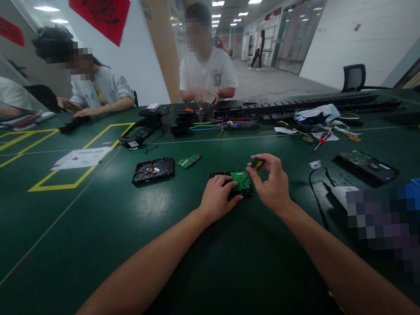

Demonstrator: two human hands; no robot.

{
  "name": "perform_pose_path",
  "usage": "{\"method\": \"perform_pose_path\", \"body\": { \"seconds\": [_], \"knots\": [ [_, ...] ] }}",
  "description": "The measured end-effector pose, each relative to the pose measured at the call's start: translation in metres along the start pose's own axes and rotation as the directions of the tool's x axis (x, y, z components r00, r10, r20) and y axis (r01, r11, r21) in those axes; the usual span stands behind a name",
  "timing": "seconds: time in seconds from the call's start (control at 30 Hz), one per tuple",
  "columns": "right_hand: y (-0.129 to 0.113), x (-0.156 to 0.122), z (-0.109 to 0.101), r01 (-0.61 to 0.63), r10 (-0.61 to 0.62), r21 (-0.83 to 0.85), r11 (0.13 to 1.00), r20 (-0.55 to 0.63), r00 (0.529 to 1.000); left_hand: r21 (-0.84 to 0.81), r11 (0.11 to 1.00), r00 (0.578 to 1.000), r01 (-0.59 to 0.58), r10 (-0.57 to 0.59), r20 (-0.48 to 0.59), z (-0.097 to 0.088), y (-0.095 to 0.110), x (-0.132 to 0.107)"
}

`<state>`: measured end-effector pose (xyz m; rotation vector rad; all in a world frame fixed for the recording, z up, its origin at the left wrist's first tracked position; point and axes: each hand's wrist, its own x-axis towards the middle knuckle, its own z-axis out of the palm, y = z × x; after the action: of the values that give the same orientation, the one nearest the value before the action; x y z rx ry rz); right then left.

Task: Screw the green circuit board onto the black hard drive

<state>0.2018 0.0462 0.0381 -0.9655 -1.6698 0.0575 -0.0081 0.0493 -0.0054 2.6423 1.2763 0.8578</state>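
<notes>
A black hard drive (247, 191) lies on the green table in front of me, its green circuit board (240, 178) facing up. My left hand (219, 196) grips the drive from the left, fingers across the board and thumb along the near edge. Between the thumb and fingers of my right hand (274, 181) is a small screwdriver (256, 163) with a black and yellow handle. Its thin shaft slants down to the board's right side; whether the tip sits in a screw is too small to tell.
Left stands another hard drive (153, 171) beside a loose green circuit board (189, 161). A third drive (366, 167) lies right, near a cable (317, 202). Farther back are a red-handled screwdriver (322, 140), wires (210, 125) and a headset (139, 132). Several people sit across the table.
</notes>
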Motion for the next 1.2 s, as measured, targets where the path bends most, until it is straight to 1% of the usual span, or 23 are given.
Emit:
{"method": "perform_pose_path", "body": {
  "seconds": [0.1, 0.17, 0.27, 0.37, 0.43, 0.63, 0.7, 0.8, 0.87, 0.93, 1.0, 1.1, 1.2],
  "knots": [
    [0.0, 0.0001, 0.0016, -0.023, 0.02, 0.087, 0.996, 0.032, 0.999, -0.001, 1.0, 1.0, 0.004, -0.004, -0.011, 0.001, 0.0001, -0.0002],
    [-0.002, 0.0015, 0.0003, -0.018, 0.011, 0.105, 0.994, 0.072, 0.997, -0.004, 1.0, 1.0, 0.004, -0.004, -0.019, 0.0016, 0.0, -0.0004],
    [-0.006, 0.0034, -0.0037, 0.006, -0.012, 0.067, 0.998, 0.1, 0.995, -0.009, 1.0, 1.0, 0.001, -0.002, -0.023, 0.0017, 0.0, -0.0004],
    [-0.0085, 0.0032, -0.0064, 0.048, -0.047, -0.008, 0.999, 0.072, 0.996, -0.01, 1.0, 1.0, -0.002, 0.002, -0.022, 0.0016, 0.0, -0.0005],
    [-0.0084, 0.0017, -0.0063, 0.062, -0.061, -0.026, 0.998, 0.068, 0.996, -0.006, 1.0, 1.0, 0.0, 0.0, -0.023, 0.0019, 0.0003, -0.0005],
    [-0.0043, -0.0038, -0.0041, -0.001, -0.008, 0.082, 0.997, 0.103, 0.995, 0.011, 1.0, 1.0, 0.007, -0.006, -0.028, 0.0019, 0.0017, -0.0006],
    [-0.0048, -0.0036, -0.005, 0.016, -0.021, 0.057, 0.998, 0.085, 0.996, 0.01, 1.0, 1.0, 0.005, -0.004, -0.026, 0.0013, 0.0019, -0.0007],
    [-0.0066, -0.002, -0.0066, 0.057, -0.057, -0.028, 0.998, 0.031, 0.998, 0.01, 1.0, 1.0, 0.002, -0.001, -0.023, 0.0013, 0.0015, -0.0008],
    [-0.007, -0.0014, -0.0065, 0.056, -0.056, -0.071, 0.996, 0.004, 0.998, 0.016, 1.0, 1.0, 0.003, -0.002, -0.019, 0.0021, 0.0008, -0.0009],
    [-0.0064, -0.0017, -0.0055, 0.043, -0.043, -0.075, 0.996, -0.001, 0.999, 0.019, 1.0, 1.0, 0.005, -0.005, -0.018, 0.003, 0.0001, -0.0009],
    [-0.0053, -0.0025, -0.0043, 0.042, -0.041, -0.05, 0.998, 0.02, 0.999, 0.018, 1.0, 1.0, 0.005, -0.004, -0.016, 0.0036, -0.0001, -0.0009],
    [-0.0046, -0.0037, -0.0034, 0.053, -0.053, -0.004, 0.999, 0.082, 0.995, 0.016, 1.0, 1.0, 0.005, -0.004, -0.019, 0.0032, 0.0005, -0.0006],
    [-0.0054, -0.004, -0.0036, 0.053, -0.05, -0.024, 0.998, 0.107, 0.993, 0.012, 1.0, 1.0, 0.008, -0.008, -0.017, 0.0017, 0.0014, -0.0003]
  ]
}}
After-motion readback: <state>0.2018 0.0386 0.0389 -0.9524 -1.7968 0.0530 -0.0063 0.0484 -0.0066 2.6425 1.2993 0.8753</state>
